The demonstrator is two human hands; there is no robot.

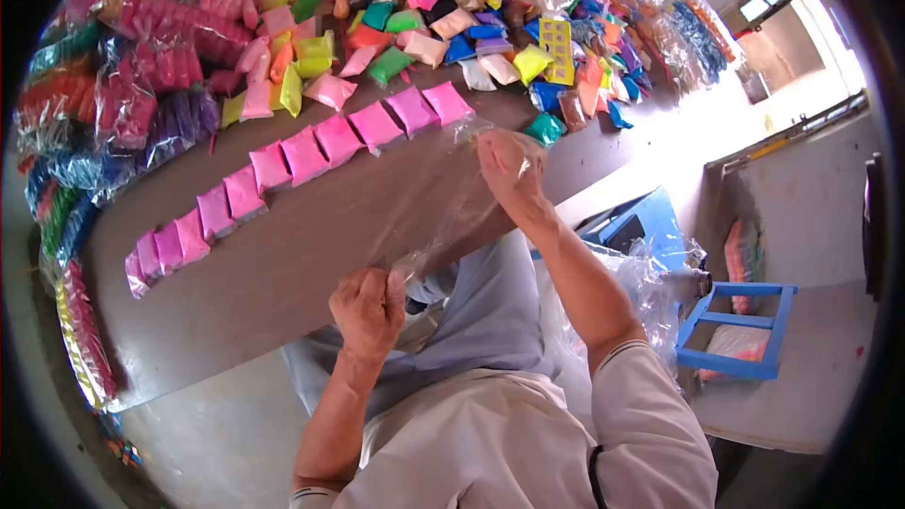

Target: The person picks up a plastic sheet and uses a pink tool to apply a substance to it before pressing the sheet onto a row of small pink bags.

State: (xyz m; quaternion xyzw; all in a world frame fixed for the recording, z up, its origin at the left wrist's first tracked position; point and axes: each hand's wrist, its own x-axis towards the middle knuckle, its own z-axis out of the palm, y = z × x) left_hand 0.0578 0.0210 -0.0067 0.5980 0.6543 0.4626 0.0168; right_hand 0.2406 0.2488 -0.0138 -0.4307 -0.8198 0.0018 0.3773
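A clear plastic bag (pixel 436 210) stretches over the table's (pixel 189 320) near edge, across from me; the left hand's (pixel 366 311) fingers curl tightly around one end, the right hand's (pixel 512 165) grip the other. Beyond runs a row of pink packets (pixel 339 139), then a multicoloured heap of packets (pixel 429 47) towards the far edge.

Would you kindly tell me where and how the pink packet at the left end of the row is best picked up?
Probably by the outer left edge of the end packet, coming from the left over the bare tabletop: the next packet crowds its other side. It looks puffy, so a light grip seems wise.
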